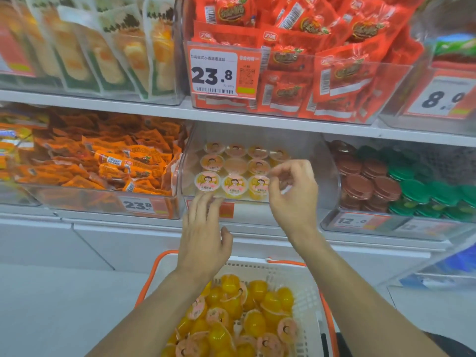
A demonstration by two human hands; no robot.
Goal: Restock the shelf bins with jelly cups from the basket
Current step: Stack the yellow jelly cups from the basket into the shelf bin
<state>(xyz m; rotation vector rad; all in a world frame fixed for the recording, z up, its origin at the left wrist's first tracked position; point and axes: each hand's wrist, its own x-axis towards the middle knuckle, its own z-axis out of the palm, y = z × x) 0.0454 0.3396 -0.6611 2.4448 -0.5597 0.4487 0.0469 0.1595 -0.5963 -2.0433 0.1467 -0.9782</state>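
Note:
A clear shelf bin (pixel 327 173) on the lower shelf holds several orange jelly cups (pixel 235 185) with pink cartoon lids, set in rows. My left hand (pixel 203 238) is spread flat at the bin's front edge, fingertips just below the front-left cup, holding nothing. My right hand (pixel 293 191) hovers at the right end of the front row, fingers loosely curled, with no cup seen in it. Below my arms a white basket (pixel 296 279) with orange handles holds several more jelly cups (pixel 231 320) in a heap.
Orange snack packets (pixel 103 161) fill the bin to the left, brown and green lidded cups (pixel 386 184) the bin to the right. Red packets (pixel 309 60) with a 23.8 price tag sit on the shelf above. White cabinet panels lie below the shelf.

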